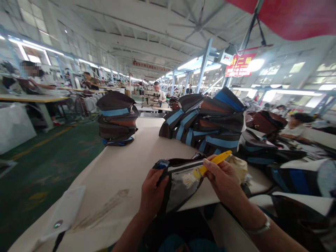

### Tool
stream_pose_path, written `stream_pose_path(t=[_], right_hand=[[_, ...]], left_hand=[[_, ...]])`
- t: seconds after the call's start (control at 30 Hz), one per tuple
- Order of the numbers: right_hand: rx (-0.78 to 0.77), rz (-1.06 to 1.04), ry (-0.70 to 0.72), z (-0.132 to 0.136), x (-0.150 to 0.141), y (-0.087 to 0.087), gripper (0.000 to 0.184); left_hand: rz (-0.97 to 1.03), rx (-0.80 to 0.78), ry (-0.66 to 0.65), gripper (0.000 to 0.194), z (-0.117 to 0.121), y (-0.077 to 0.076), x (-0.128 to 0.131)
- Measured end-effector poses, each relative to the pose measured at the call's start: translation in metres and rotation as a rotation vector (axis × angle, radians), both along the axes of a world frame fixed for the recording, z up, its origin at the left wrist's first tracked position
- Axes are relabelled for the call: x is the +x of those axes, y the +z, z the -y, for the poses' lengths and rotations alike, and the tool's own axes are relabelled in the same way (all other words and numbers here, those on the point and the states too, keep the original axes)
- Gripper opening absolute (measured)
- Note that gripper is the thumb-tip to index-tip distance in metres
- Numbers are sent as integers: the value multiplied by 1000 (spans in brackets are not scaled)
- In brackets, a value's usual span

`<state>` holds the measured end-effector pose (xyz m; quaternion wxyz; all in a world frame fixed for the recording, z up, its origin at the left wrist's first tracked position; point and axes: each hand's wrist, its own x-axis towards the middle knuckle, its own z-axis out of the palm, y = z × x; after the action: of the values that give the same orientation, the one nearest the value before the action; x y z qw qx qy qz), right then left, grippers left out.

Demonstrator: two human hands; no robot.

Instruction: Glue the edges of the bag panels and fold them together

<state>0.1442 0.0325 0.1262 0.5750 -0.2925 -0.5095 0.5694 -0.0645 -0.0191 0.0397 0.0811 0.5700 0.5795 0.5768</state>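
My left hand (153, 190) grips the left edge of a dark fabric bag piece (181, 191), its fingers wrapped round the border. The piece shows a grey inner panel and a pale stripe along its upper edge. In my right hand (223, 176) is a brush with a yellow handle (217, 159), pinched between thumb and fingers. Its pale bristles (189, 178) lie against or just over the grey panel; contact is hard to tell. Behind my right hand sits a cream-coloured container or bundle (238, 167), partly hidden.
A pale table (118, 175) carries a stack of dark and blue bag pieces (117, 119) and a larger pile (210, 122) at the back right. A white phone-like slab (64, 210) lies front left. More pieces (296, 175) crowd the right. Several people work at machines beyond.
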Motion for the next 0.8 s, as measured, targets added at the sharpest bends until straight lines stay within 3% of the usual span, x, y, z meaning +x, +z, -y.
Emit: stream_pose_path(t=[0.17, 0.27, 0.33, 0.4, 0.5, 0.57, 0.67, 0.8], right_hand=[[206, 259, -88, -10, -27, 18, 24], [422, 508, -204, -24, -43, 20, 21], [505, 559, -278, -33, -47, 20, 19], [477, 487, -295, -38, -47, 21, 21], [402, 431, -209, -38, -45, 19, 24], [439, 515, -200, -36, -48, 16, 22], [498, 547, -302, -34, -53, 11, 20], [466, 487, -205, -32, -55, -1, 22]], left_hand=[[130, -21, -162, 19, 4, 21, 16], [172, -25, -154, 17, 7, 24, 21], [182, -33, -122, 17, 9, 23, 21], [179, -41, -107, 16, 11, 23, 19], [174, -45, -110, 18, 12, 20, 17], [174, -40, -100, 19, 12, 18, 16], [166, -47, -68, 19, 11, 14, 14], [133, -39, -32, 20, 11, 8, 11]])
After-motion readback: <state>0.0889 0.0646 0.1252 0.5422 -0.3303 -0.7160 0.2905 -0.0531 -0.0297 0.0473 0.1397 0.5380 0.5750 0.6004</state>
